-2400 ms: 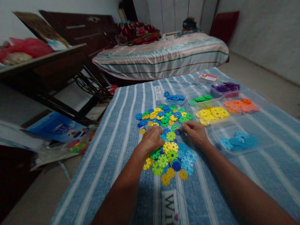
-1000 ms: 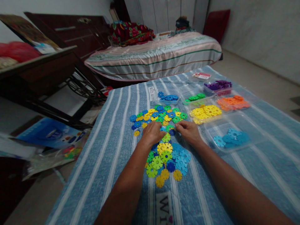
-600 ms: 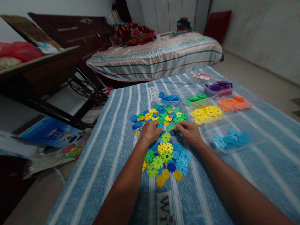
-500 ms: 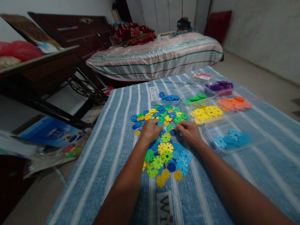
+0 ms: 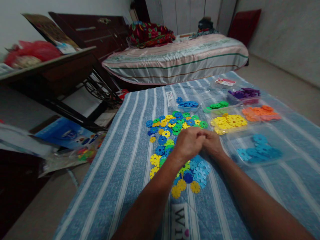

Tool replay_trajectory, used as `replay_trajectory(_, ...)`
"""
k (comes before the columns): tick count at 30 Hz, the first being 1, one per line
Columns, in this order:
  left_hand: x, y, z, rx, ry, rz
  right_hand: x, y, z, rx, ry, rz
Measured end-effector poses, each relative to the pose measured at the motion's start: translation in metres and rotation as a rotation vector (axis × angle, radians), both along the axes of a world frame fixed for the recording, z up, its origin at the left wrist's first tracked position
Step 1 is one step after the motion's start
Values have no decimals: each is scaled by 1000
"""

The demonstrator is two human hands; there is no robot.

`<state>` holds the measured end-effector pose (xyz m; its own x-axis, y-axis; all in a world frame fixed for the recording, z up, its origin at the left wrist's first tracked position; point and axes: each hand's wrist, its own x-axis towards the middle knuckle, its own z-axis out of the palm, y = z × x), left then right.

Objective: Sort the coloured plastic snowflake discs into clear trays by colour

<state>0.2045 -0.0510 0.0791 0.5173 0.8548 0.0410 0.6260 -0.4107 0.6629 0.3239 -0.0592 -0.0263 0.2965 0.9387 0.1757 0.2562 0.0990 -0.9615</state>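
Note:
My left hand [image 5: 190,142] and my right hand [image 5: 212,144] meet above the right side of a loose pile of notched plastic discs. The fingers of both are closed and pressed together, and whatever they hold is hidden behind the knuckles. Around and under them lie yellow discs [image 5: 155,160], dark blue discs [image 5: 162,139], green discs [image 5: 203,124] and light blue discs [image 5: 200,174]. Some overlap one another. My left forearm covers part of the pile.
To the right stand clear plastic boxes with light blue discs [image 5: 260,150], more yellow discs [image 5: 230,121], orange discs [image 5: 261,113], purple discs [image 5: 246,93] and green discs [image 5: 219,105]. A box of blue discs [image 5: 188,104] sits behind the pile. The striped cloth [image 5: 105,173] covers the table.
My left hand has moved right and met my right hand; before, they were apart over the discs. The whole view has shifted slightly, so the scene sits further right.

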Motion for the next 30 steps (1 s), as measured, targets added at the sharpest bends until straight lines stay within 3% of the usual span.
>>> replay_trajectory(3, -45, 9, -11, 59, 275, 165, 0, -3, 4, -8, -33, -9)
replay_trajectory(5, -64, 12, -16, 39, 428, 200, -1, -3, 5, -11, -41, -14)
replay_trajectory(11, -69, 8, -17, 4, 612, 139, -1, -3, 5, -19, -21, -14)
replay_trajectory(16, -63, 8, -16, -28, 587, 107, 0, -3, 4, -23, -28, -1)
replay_trajectory(22, -62, 14, -25, -25, 544, 119, -1, -3, 7, -17, -24, -16)
replay_trajectory(30, -80, 30, -26, -150, 189, 148, -2, -2, 7, -15, -12, -25)
